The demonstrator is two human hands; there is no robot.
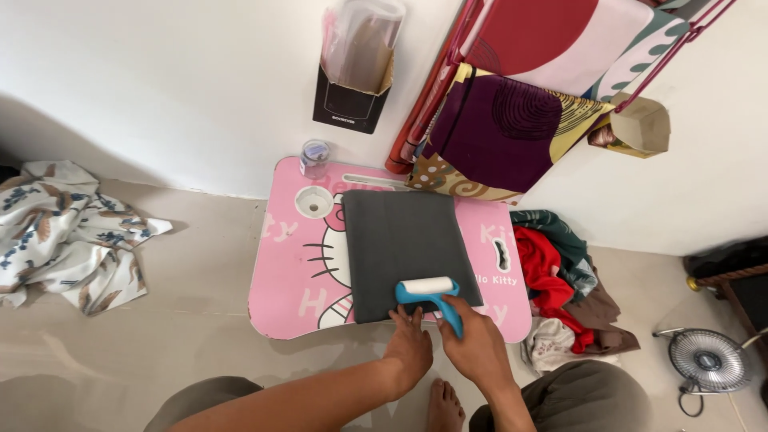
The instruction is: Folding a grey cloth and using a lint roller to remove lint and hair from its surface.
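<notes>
While right hand [478, 340] grips lint roller [428, 290], left hand [409, 346] flat, fingers spread, on grey cloth [400, 240].

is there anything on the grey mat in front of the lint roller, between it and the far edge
Nothing visible. The right hand grips the blue lint roller at the near edge of the grey mat; the left hand presses beside it. The small jar stands beyond the mat's corner.

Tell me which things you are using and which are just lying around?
In use: lint roller, held by right hand; grey cloth, pressed down by left hand; pink lap table under it.

Lying about: clear cup, clothes pile, patterned cloth, small fan.
</notes>
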